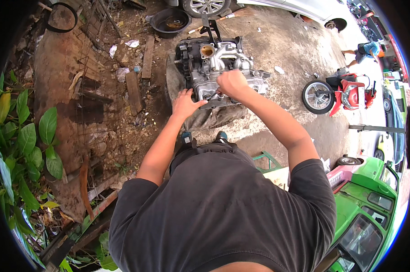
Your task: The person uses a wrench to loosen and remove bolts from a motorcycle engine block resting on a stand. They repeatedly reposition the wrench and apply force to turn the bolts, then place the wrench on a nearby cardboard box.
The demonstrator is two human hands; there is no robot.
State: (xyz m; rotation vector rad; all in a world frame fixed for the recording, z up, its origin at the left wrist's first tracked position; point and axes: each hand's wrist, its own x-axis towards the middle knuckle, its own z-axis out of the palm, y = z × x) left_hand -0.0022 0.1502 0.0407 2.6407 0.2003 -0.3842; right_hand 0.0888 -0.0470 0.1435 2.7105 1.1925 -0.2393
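Observation:
A car engine [205, 84] of silver and dark metal stands on the ground in front of me, with a silver branched manifold [220, 62] on its far side. My left hand [184, 105] lies open on its near left edge, fingers and thumb spread. Over the near right part of the top, my right hand [232, 85] is closed in a fist. Just below that fist shows a short shiny bar [212, 95], too small to name. What the fist wraps round is hidden by the fingers.
A black basin [170, 22] with brownish liquid sits beyond the engine, near a car wheel [207, 6]. Wooden planks [133, 93] lie to the left. On the right are a red motorcycle [350, 96], a green vehicle [361, 213] and a bending person [371, 48].

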